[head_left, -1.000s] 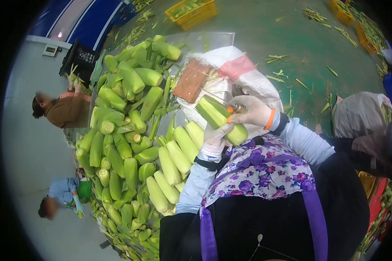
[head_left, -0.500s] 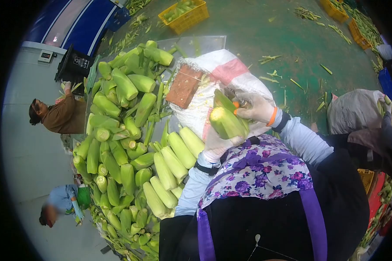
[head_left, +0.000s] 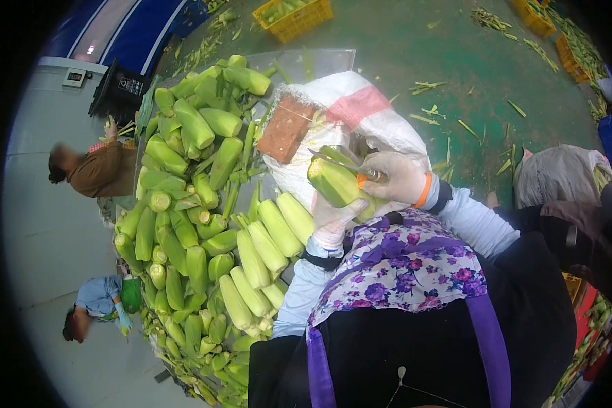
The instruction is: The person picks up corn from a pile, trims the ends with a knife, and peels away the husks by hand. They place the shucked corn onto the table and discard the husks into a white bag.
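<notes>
My left hand (head_left: 336,221), in a pale glove, is wrapped round the lower side of a green ear of corn (head_left: 333,182) in its husk. A knife (head_left: 333,162) is in my gloved right hand (head_left: 393,178), its blade lying along the upper side of that ear. Whether the edge cuts into the husk I cannot make out. Beside my left forearm lie several pale, trimmed ears (head_left: 268,246) in rows. A white sack (head_left: 381,122) with a pink stripe spreads out past my hands, and a reddish brick (head_left: 286,128) rests on it.
A large heap of unhusked corn (head_left: 177,251) covers the table's left side. Two co-workers (head_left: 105,171) (head_left: 98,297) stand beyond it. A yellow crate (head_left: 296,24) and husk scraps (head_left: 425,87) are on the green floor. Another sack (head_left: 557,173) stands at the right, near another person.
The ear has turned and shifted slightly left in my left hand. My right hand has brought the knife blade across its upper side, where the blade now shows clearly.
</notes>
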The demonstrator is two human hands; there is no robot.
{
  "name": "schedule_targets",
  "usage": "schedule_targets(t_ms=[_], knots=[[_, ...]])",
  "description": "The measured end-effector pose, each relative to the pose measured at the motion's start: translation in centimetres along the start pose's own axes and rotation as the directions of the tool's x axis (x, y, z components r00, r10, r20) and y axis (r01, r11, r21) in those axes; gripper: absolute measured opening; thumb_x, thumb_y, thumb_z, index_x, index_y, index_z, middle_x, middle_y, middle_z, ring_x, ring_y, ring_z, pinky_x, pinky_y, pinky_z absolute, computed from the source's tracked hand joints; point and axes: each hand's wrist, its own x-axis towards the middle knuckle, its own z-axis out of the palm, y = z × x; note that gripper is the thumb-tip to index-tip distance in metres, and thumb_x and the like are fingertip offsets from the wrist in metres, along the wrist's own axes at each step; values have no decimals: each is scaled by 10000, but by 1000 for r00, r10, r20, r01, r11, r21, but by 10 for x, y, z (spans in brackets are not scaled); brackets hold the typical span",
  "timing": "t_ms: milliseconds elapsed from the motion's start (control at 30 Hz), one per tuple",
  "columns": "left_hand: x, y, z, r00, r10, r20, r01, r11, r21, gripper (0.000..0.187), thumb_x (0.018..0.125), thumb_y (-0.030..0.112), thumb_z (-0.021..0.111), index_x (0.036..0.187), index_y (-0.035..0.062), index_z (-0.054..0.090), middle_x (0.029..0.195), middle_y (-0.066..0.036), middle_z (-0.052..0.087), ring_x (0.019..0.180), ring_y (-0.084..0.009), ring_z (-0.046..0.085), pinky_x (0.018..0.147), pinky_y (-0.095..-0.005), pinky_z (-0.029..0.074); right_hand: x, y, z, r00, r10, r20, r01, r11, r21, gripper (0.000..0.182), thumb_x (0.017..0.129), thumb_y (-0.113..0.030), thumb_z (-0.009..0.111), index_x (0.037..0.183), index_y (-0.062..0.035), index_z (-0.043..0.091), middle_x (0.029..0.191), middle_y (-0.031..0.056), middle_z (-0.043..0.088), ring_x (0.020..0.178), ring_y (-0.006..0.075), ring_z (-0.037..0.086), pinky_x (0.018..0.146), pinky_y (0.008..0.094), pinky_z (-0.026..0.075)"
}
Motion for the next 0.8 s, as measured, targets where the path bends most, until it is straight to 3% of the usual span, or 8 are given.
schedule_targets(t_ms=[233, 333, 433, 533, 633, 667, 733, 800], knots=[[-1, 4, 8, 999, -10, -36, 10, 1000, 9, 716, 696, 77, 871, 1308, 33, 502, 1175, -60, 612, 1059, -172, 606, 930, -327, 508, 4, 22, 18, 986, 90, -141, -93, 996, -10, 294, 750, -218, 734, 973, -35, 678, 914, 154, 660, 859, 335, 633, 758, 412, 502], [-4, 2, 5, 999, 13, -49, -13, 1000, 2, 710, 702, 63, 866, 1311, 37, 502, 1181, -60, 609, 1081, -170, 597, 944, -331, 501, 4, 17, 12, 983, 173, -58, -163, 976, 145, 418, 731, -208, 745, 1097, -26, 659, 952, 159, 661, 930, 312, 644, 816, 408, 508], [-5, 13, 9, 1000, -15, 6, 14, 999, 43, 723, 704, 58, 859, 1327, 31, 494, 1211, -66, 602, 1113, -175, 585, 984, -342, 479, 8, 9, 12, 970, 6, -244, 41, 981, 189, 555, 707, -194, 752, 1215, -13, 620, 984, 159, 663, 998, 297, 643, 878, 386, 509], [-5, 16, 6, 999, 40, 27, -45, 973, 227, 747, 699, 71, 859, 1345, 18, 486, 1231, -74, 597, 1136, -184, 575, 1012, -343, 458, 12, 9, 9, 973, -53, -225, 92, 982, 164, 619, 706, -170, 728, 1280, 13, 586, 1008, 158, 664, 1055, 304, 631, 947, 367, 491], [-1, 23, -3, 990, -33, 136, -13, 944, 328, 761, 701, 80, 852, 1361, 8, 480, 1259, -84, 590, 1156, -193, 570, 1027, -339, 446, 9, -3, 9, 991, 28, -130, -7, 988, 156, 509, 711, -115, 686, 1197, 15, 614, 902, 131, 663, 876, 266, 660, 798, 341, 532], [0, 25, -8, 987, -31, 159, -31, 927, 375, 757, 705, 85, 850, 1361, 6, 481, 1264, -90, 589, 1166, -195, 566, 1029, -338, 444, 11, -9, 5, 977, 208, -49, -184, 936, 299, 470, 712, -96, 676, 1165, 15, 617, 858, 116, 653, 801, 236, 644, 733, 324, 523], [1, 27, -18, 978, -30, 205, -70, 884, 463, 748, 712, 97, 848, 1360, 2, 484, 1274, -103, 587, 1185, -200, 559, 1033, -337, 440, 15, -24, -3, 848, 500, 179, -514, 690, 510, 394, 714, -57, 654, 1099, 15, 623, 769, 86, 633, 649, 176, 613, 602, 290, 505], [1, 20, -27, 995, 91, 44, -99, 789, 606, 755, 721, 106, 843, 1368, -6, 470, 1283, -121, 584, 1198, -211, 554, 1044, -341, 432, 13, -16, 5, 802, 572, 170, -518, 525, 675, 348, 710, -30, 650, 1053, 12, 618, 713, 58, 605, 561, 128, 550, 514, 266, 446]])
